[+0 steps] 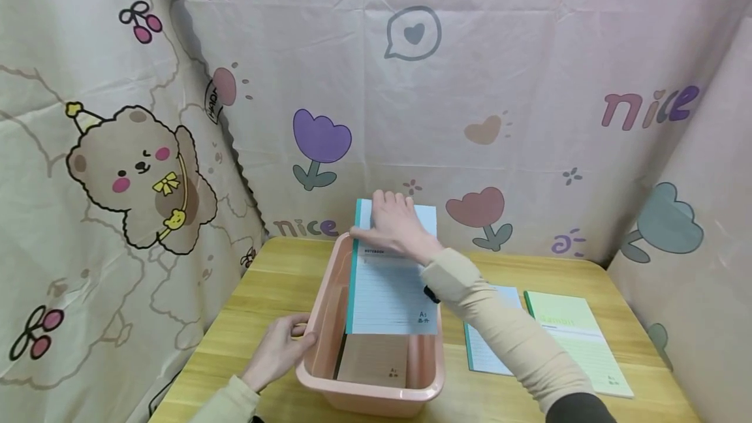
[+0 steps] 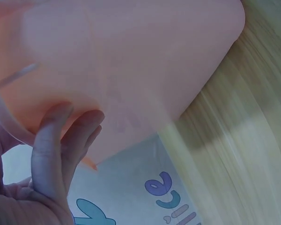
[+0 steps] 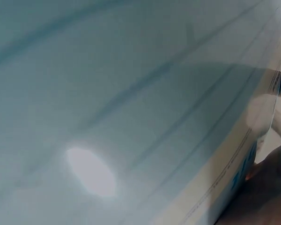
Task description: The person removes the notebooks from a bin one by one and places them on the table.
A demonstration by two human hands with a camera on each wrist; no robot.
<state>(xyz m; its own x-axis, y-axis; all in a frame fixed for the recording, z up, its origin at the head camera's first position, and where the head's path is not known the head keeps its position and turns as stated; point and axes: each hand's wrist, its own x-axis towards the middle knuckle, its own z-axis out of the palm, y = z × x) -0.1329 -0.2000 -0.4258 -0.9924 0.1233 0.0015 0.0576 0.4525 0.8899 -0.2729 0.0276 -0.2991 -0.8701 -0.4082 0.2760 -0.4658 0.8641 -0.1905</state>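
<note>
While the right hand (image 1: 399,224) grips a blue notebook (image 1: 384,292) over the pink bin (image 1: 376,402), the left hand (image 1: 281,348) clasps the bin's rim; inside lies a brown notebook (image 1: 373,361), and rightward on the table (image 1: 252,286) a second blue notebook (image 1: 486,350) and a green notebook (image 1: 587,338).

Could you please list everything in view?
Table: 1, light brown, foreground
Tub: 1, pink, on the table
Raised notebook: 1, blue, over the tub
Lower notebook: 1, brownish, inside the tub
Partly hidden notebook: 1, blue, right of the tub
Green notebook: 1, light green, table's right
Printed cloth: count unclear, pale, around the table
Sleeves: 2, mostly cream, forearms
Wrist pieces: 2, black, wrists
Left hand: 1, bare, gripping tub's rim
Right hand: 1, bare, holding raised notebook
</note>
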